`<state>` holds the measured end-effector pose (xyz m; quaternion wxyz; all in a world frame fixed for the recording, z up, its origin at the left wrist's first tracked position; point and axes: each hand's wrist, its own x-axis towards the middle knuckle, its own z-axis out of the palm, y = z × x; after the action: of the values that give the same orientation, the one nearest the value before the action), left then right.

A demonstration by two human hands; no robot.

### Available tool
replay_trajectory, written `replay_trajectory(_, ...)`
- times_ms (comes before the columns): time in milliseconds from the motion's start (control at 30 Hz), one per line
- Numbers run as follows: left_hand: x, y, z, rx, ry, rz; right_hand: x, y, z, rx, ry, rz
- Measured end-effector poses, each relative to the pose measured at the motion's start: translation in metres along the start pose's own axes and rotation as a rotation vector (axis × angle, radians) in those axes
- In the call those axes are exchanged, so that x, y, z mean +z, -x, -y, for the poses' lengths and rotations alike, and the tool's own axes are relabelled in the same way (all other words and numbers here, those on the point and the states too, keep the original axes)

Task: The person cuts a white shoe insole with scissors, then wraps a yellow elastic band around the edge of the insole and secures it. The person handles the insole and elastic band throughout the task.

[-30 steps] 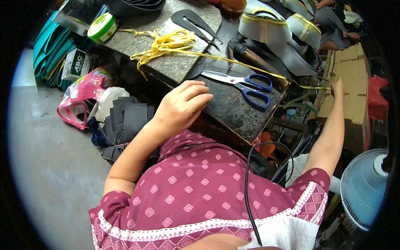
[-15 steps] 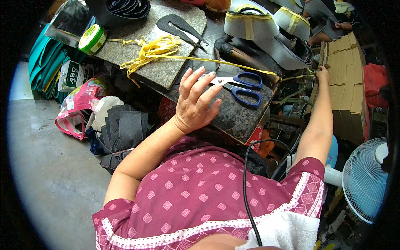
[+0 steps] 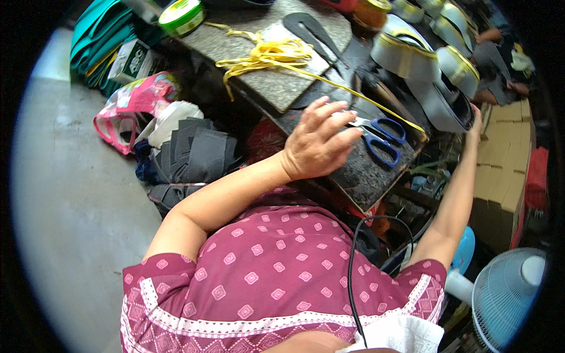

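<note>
My left hand (image 3: 321,140) hovers over the dark workbench (image 3: 362,185) with its fingers apart and nothing in them. Beside its fingertips lie blue-handled scissors (image 3: 371,132), their blades partly hidden by the fingers. A tangle of yellow ribbon (image 3: 276,54) rests on a grey slab (image 3: 268,91), and one strand runs past the scissors to the bench's right corner. My right hand (image 3: 475,122) reaches out to the far right, against or just beside the end of a grey curved band (image 3: 432,100). Its fingers are blurred and partly hidden, so any hold on the band is unclear.
A black U-shaped cutout (image 3: 303,29) and a green-lidded tub (image 3: 181,17) are on the bench. More yellow-edged grey bands (image 3: 456,67) stand at the far right, near another person. Stacked cardboard (image 3: 500,159) and a fan (image 3: 512,300) are on my right; dark cut pieces (image 3: 197,156) lie left.
The view has shifted, so the bench things appear farther right and lower. My right hand has moved from beside the cardboard stack to the end of the grey band. My left hand stays open near the scissors.
</note>
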<state>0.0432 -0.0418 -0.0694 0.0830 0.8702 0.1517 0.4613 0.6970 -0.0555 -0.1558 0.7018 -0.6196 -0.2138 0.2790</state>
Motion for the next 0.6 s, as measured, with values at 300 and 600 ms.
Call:
replay_trajectory(300, -0.020, -0.002, 0.002, 0.055, 0.129, -0.022, 0.065, 0.089, 0.096, -0.418, 0.909, 0.106)
replay_trajectory(600, -0.085, 0.011, 0.028, 0.023, -0.016, 0.058, 0.014, 0.138, 0.094, -0.537, 1.116, 0.262)
